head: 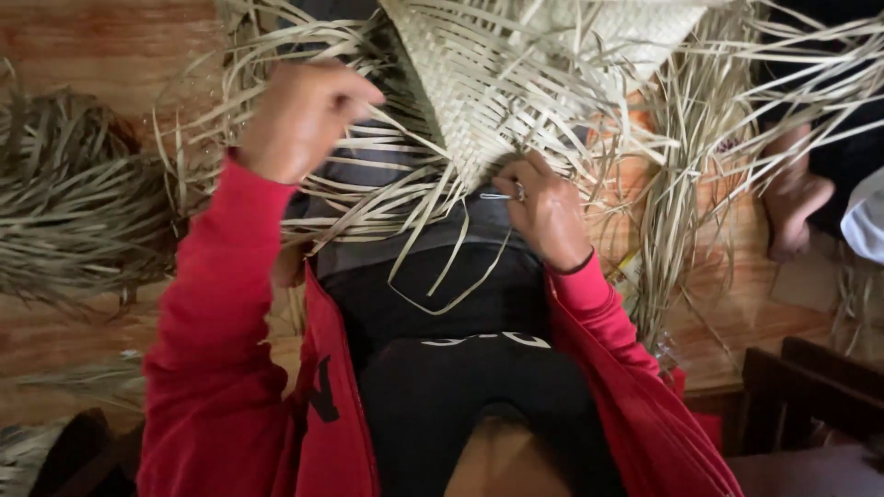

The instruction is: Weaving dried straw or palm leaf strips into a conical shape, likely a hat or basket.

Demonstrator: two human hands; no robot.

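woven mat [516, 83] lies across the lap. right hand [548, 212] fingers pinch its lower corner beside a small metal tool [502, 195]; left hand [299, 115] closes on loose strips [368, 198]. pulled unevenly, dry strips could split or slip out.

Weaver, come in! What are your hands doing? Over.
Left hand pulling a strip. Right hand pinching woven mat edge. Loose strips all around.

Orange package [645, 175] (mostly hidden under straw strips [686, 138]), just right of the right hand [548, 210] grip, small yellow-white packet corner [630, 268] below it, beside the wrist.
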